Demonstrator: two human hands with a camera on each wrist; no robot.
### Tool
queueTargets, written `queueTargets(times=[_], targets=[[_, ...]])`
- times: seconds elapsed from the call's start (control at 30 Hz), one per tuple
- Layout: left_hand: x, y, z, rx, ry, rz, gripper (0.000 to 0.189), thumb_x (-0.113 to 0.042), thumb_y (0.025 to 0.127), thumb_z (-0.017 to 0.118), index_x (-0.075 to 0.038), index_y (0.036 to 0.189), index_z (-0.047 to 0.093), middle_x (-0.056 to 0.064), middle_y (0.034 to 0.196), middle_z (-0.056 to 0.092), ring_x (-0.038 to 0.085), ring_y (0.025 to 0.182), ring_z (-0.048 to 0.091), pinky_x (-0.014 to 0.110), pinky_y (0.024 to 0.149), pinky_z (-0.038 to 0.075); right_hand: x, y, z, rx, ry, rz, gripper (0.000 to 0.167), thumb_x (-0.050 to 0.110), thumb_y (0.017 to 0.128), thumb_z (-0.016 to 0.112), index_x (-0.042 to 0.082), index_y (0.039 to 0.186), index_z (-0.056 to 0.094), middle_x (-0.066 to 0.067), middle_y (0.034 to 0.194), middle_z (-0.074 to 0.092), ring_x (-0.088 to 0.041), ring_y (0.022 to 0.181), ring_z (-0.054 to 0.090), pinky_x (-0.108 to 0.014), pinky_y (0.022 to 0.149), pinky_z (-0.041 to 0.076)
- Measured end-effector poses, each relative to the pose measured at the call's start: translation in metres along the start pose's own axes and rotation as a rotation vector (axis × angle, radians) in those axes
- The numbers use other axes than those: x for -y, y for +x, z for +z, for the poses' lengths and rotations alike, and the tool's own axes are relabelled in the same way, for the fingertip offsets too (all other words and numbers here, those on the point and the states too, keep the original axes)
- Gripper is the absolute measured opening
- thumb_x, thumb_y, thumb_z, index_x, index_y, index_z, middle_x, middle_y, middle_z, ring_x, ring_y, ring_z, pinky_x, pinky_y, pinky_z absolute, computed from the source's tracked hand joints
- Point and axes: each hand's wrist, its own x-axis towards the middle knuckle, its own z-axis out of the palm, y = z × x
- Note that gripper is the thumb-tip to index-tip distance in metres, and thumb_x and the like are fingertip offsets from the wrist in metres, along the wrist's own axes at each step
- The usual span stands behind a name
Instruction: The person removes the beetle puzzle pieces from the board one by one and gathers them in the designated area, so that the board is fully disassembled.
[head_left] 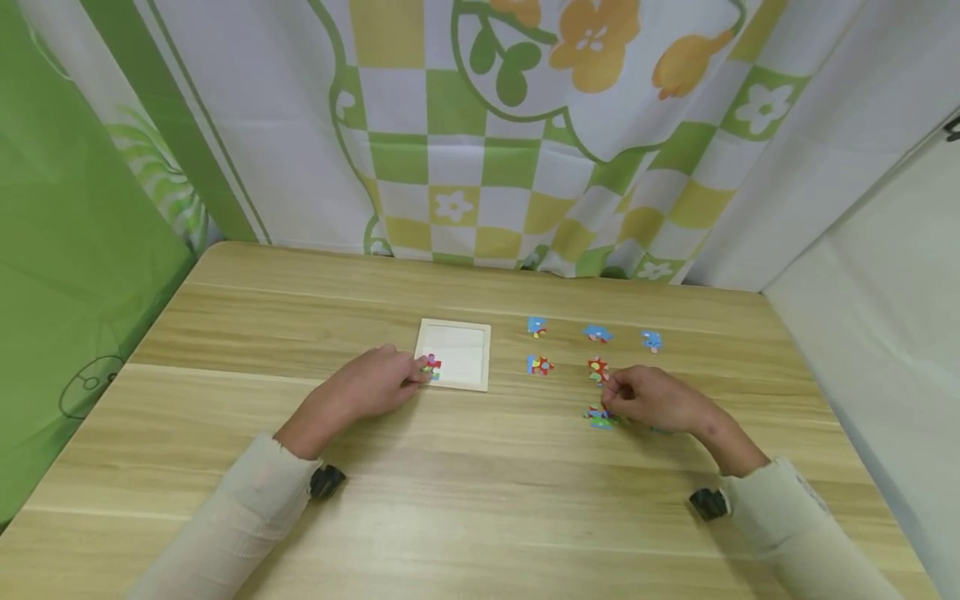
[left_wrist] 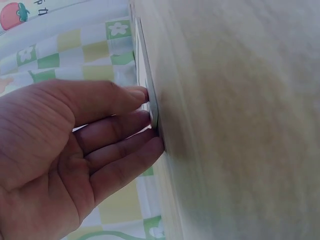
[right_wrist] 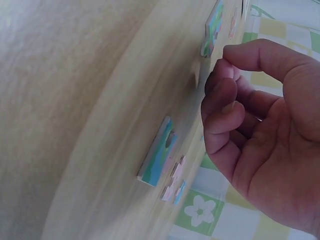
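A square wooden puzzle tray (head_left: 486, 358) lies on the table, with one colourful jigsaw piece (head_left: 434, 369) in its near left corner. My left hand (head_left: 381, 382) grips the tray by that corner. In the left wrist view the thumb of the left hand (left_wrist: 65, 135) lies over the rim, with other fingers against the outer edge. My right hand (head_left: 656, 398) is low over the table with curled fingers, thumb and index tips together. Nothing shows between them. The fingertips are right by a green-and-blue jigsaw piece (head_left: 600, 419), just below a red-and-yellow jigsaw piece (head_left: 597, 367).
A back row holds three blue jigsaw pieces, the left one (head_left: 536, 325), the middle one (head_left: 597, 332) and the right one (head_left: 652, 339). A blue-and-red piece (head_left: 540, 365) lies right of the tray. Another piece (right_wrist: 159, 155) lies beneath my right hand. A checkered curtain (head_left: 510, 167) hangs behind the table.
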Motion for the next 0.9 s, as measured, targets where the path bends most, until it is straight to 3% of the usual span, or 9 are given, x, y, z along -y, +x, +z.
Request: queueTargets(times=[0.1,0.13,0.23,0.33,0.47,0.53,0.63,0.77,0.9], targets=[[-0.001,0.0,0.0,-0.01,0.02,0.001,0.014,-0.001,0.096,0.07,-0.006,0.098,0.083,0.018,0.112,0.073,0.023,0.082,0.071,0.031,0.064,0.052,0.002,-0.001,0.001,-0.018,0.002,-0.002,0.01,0.008,0.099,0.063,0.009,0.09,0.068,0.005,0.076,0.061,-0.009,0.064,0.048,-0.024,0.057,0.039],[-0.001,0.0,0.001,-0.012,0.027,0.002,0.014,-0.001,0.095,0.071,-0.007,0.093,0.083,0.018,0.114,0.072,0.028,0.09,0.073,0.032,0.067,0.053,0.003,-0.002,0.001,-0.025,-0.002,-0.006,0.01,0.008,0.1,0.063,0.01,0.091,0.068,0.005,0.077,0.062,-0.009,0.065,0.049,-0.024,0.059,0.04],[-0.002,0.001,0.001,-0.02,0.004,-0.031,0.016,0.003,0.094,0.071,-0.008,0.09,0.082,0.017,0.119,0.071,0.029,0.094,0.072,0.032,0.064,0.05,0.006,-0.002,0.003,-0.05,0.0,-0.047,0.01,0.009,0.1,0.064,0.01,0.092,0.069,0.005,0.08,0.066,-0.008,0.071,0.055,-0.024,0.064,0.044],[-0.003,0.002,0.001,-0.035,-0.017,-0.064,0.016,0.003,0.094,0.07,-0.006,0.097,0.083,0.015,0.122,0.07,0.028,0.1,0.071,0.031,0.066,0.049,0.013,-0.002,0.006,-0.058,0.005,-0.107,0.009,0.008,0.101,0.065,0.009,0.093,0.07,0.004,0.083,0.068,-0.008,0.076,0.059,-0.025,0.07,0.048],[-0.004,0.003,0.0,-0.052,-0.031,-0.095,0.022,0.003,0.094,0.069,-0.005,0.112,0.08,0.013,0.123,0.07,0.03,0.11,0.069,0.033,0.075,0.053,0.023,0.001,0.01,-0.053,-0.001,-0.161,0.01,0.008,0.101,0.064,0.009,0.093,0.07,0.003,0.082,0.067,-0.009,0.075,0.06,-0.026,0.068,0.049],[-0.004,0.003,0.0,-0.059,-0.039,-0.103,0.025,0.006,0.093,0.068,-0.005,0.112,0.08,0.013,0.122,0.071,0.03,0.11,0.069,0.032,0.075,0.053,0.028,0.005,0.011,-0.053,-0.013,-0.181,0.01,0.008,0.102,0.064,0.009,0.094,0.07,0.002,0.081,0.066,-0.009,0.073,0.059,-0.026,0.066,0.049],[-0.003,0.003,-0.001,-0.073,-0.061,-0.106,0.025,0.005,0.093,0.068,-0.004,0.113,0.08,0.012,0.121,0.072,0.021,0.091,0.069,0.028,0.063,0.046,0.037,0.013,0.013,-0.045,-0.022,-0.21,0.01,0.008,0.102,0.063,0.008,0.095,0.07,0.0,0.082,0.067,-0.01,0.074,0.061,-0.027,0.065,0.051],[-0.002,0.004,-0.002,-0.084,-0.063,-0.108,0.022,0.001,0.093,0.07,-0.003,0.112,0.078,0.012,0.11,0.075,0.014,0.068,0.053,0.026,0.056,0.04,0.05,0.028,0.017,-0.036,-0.03,-0.247,0.011,0.006,0.102,0.062,0.006,0.094,0.069,-0.002,0.082,0.067,-0.011,0.074,0.061,-0.029,0.067,0.052],[-0.001,0.004,-0.003,-0.083,-0.031,-0.145,0.025,-0.011,0.092,0.074,-0.001,0.115,0.076,0.016,0.118,0.072,0.022,0.085,0.067,0.034,0.069,0.051,0.065,0.047,0.024,-0.045,-0.05,-0.285,0.01,0.006,0.101,0.062,0.006,0.095,0.07,-0.001,0.084,0.068,-0.011,0.077,0.061,-0.029,0.067,0.052]])
